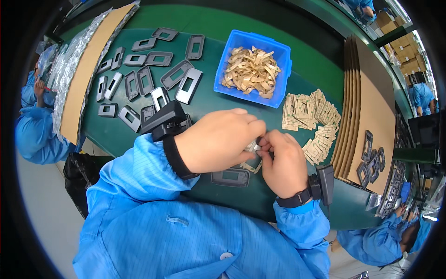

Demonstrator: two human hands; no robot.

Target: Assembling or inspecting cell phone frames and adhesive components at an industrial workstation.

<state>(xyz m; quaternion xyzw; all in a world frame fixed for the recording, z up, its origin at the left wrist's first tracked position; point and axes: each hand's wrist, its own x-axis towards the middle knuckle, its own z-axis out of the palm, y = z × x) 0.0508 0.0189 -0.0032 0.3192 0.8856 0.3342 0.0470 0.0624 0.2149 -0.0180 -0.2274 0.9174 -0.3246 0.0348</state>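
Note:
My left hand [220, 139] and my right hand [284, 162] meet over the table, fingertips pinched together. Between them is a thin tan and whitish adhesive sticker [253, 166], mostly covered by the fingers. Both hands are closed on it, though the exact grip of each finger is hidden. Just below my left hand a grey plastic frame [231, 177] with a rectangular opening lies flat. Beyond my right hand are fanned piles of tan adhesive stickers [304, 110]. A blue bin [253, 100] full of curled tan paper strips [251, 69] stands past my hands.
Several grey and silver plastic frames [188, 86] lie scattered on the green table [204, 104] at the left. Cardboard sheets [371, 93] stand at the right, with dark frames [371, 165] against them. A cardboard divider [88, 74] edges the left. Co-workers in blue sit at both sides.

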